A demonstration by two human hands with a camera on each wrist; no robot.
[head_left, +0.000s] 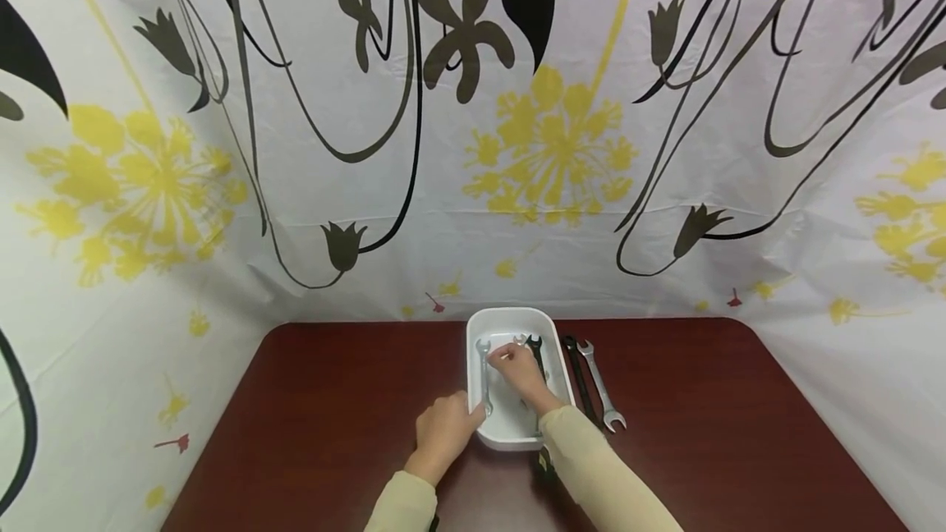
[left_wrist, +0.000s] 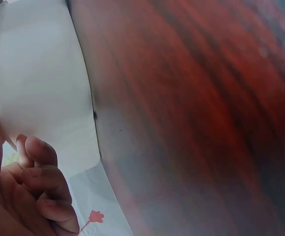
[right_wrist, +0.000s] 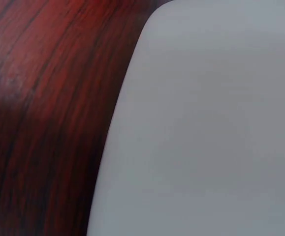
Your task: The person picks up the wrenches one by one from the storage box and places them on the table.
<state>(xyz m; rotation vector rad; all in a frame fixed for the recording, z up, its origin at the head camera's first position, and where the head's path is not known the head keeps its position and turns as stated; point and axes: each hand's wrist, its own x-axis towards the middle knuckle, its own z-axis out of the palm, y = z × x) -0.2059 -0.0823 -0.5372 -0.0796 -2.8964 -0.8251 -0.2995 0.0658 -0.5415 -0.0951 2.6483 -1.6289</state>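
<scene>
A white tray [head_left: 547,320] stands near the table's far edge, its outer wall [left_wrist: 39,88] filling the upper left of the left wrist view. My left hand [head_left: 445,427] grips its near-left rim, thumb over the edge and fingers curled outside. Over the tray is my right hand [head_left: 521,369], fingers bent, fingertips right by a silver open-end wrench [head_left: 485,384] lying along the left wall. I cannot tell whether they pinch it. Partly hidden behind this hand are a black wrench [head_left: 535,345] and another silver wrench end [head_left: 521,339]. The right wrist view shows only tray and table.
Just right of the tray, a black wrench [head_left: 580,376] and a silver wrench [head_left: 602,388] lie side by side on the dark red-brown table [head_left: 355,384]. A white patterned cloth [head_left: 443,253] hangs behind the table and around its sides.
</scene>
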